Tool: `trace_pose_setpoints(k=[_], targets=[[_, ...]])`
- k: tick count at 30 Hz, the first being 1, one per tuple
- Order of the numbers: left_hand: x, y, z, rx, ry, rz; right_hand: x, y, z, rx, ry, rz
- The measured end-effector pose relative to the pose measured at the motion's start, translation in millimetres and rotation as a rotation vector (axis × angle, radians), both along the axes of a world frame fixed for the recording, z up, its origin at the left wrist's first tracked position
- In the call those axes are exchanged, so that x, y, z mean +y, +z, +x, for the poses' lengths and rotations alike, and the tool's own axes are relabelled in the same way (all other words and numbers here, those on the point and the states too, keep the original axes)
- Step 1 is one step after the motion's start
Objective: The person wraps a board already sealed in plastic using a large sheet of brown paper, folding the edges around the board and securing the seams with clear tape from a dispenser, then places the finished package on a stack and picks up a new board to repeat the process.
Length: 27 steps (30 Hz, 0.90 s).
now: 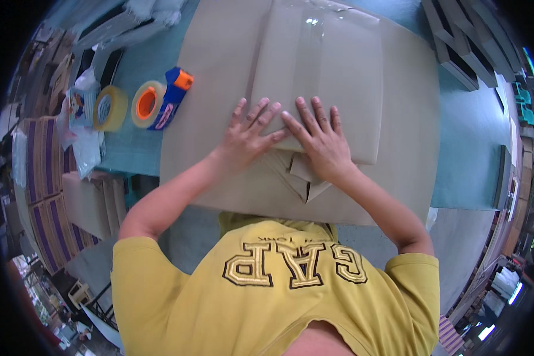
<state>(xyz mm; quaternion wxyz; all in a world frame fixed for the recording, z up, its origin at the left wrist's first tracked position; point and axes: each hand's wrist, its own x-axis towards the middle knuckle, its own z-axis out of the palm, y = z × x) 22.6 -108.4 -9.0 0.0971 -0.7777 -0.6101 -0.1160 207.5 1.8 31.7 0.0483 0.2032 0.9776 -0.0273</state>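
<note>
A flat package in brown paper lies before me, with a strip of clear tape running along its top. My left hand rests at its near left edge, fingers spread and pointing away from me. Beside it my right hand presses flat on the near part of the package, its fingers outstretched. Folded paper flaps stick out toward me from the package's near end, partly hidden under the right hand. Neither hand grips anything.
A large brown sheet lies under the package on a green table. To the left are a blue and orange tape dispenser and a tape roll. Stacked grey panels lie at far right; striped cartons stand at left.
</note>
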Motion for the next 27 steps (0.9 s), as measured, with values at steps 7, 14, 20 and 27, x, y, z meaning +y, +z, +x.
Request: trace_pose_setpoints(k=[7, 14, 20, 27], targets=[[-51, -8, 9, -0.001, -0.04, 0.197, -1, -1, -3, 0.027, -0.016, -0.002], [-11, -25, 52, 0.021, -0.258, 0.217, -4, -4, 0, 0.096, -0.001, 0.027], [10, -25, 71, -0.197, -0.274, 0.323, 17, -23, 23, 0.198, -0.002, 0.031], [10, -2, 77, -0.275, -0.198, 0.308, 36, -21, 117, 0.243, -0.277, -0.086]])
